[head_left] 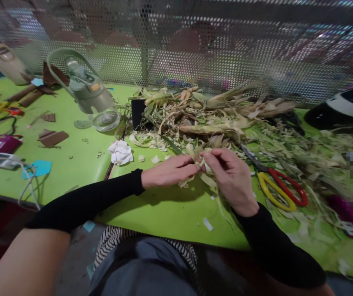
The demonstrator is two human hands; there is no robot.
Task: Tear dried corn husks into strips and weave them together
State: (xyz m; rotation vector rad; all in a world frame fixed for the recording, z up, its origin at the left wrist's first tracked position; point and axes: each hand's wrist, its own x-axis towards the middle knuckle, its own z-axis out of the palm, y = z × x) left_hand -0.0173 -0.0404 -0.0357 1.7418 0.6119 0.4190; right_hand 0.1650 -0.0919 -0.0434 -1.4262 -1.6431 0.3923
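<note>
Both my hands meet over the green table, close to its front edge. My left hand (175, 169) pinches pale strips of corn husk (207, 179) between thumb and fingers. From the other side my right hand (233, 176) is closed on the same strips, its fingertips almost touching the left ones. Thin husk ends hang below the fingers. Just behind them lies a big pile of dried corn husks (191, 113). Scissors (279, 185) with one red and one yellow handle rest beside my right hand, blades toward the pile.
A clear-bottomed water bottle (94, 96), a crumpled white paper (120, 152) and a dark box-like object (138, 114) stand left of the pile. Farther left are a purple device (0, 148) and brown scraps (53, 138). A perforated metal screen (176, 45) closes off the back.
</note>
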